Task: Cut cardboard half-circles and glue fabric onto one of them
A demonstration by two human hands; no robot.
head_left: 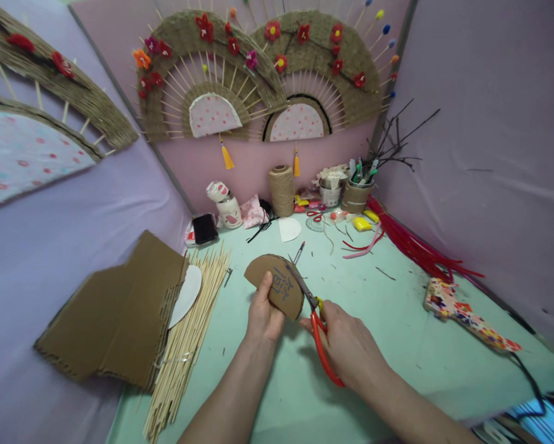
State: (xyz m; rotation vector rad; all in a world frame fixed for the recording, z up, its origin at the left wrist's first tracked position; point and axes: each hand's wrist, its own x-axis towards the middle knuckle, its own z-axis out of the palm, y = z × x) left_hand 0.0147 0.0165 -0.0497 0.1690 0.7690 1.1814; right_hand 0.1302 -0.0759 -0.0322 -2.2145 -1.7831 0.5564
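My left hand [266, 308] grips a half-round piece of brown cardboard [263, 268] from below, its thumb on the face and its fingers behind. Dark marker writing shows on that face. In my right hand [351, 345] is a pair of scissors [322, 351] with red handles, the fingers wrapped round the grips. The dark blades lie along the cardboard's right edge, pointing away from me; whether they bite into it I cannot make out. Just beyond the blades a pen [299, 253] rests on the pale green table [351, 407].
Wooden sticks [184, 345] lie bundled at the left beside folded cardboard [119, 308]. A twine spool [281, 191], a bottle [228, 206] and a pot of pens [356, 196] stand at the back. Red strips [406, 240] and a flower-patterned glue gun [466, 317] lie right. Decorated fans [207, 37] hang behind.
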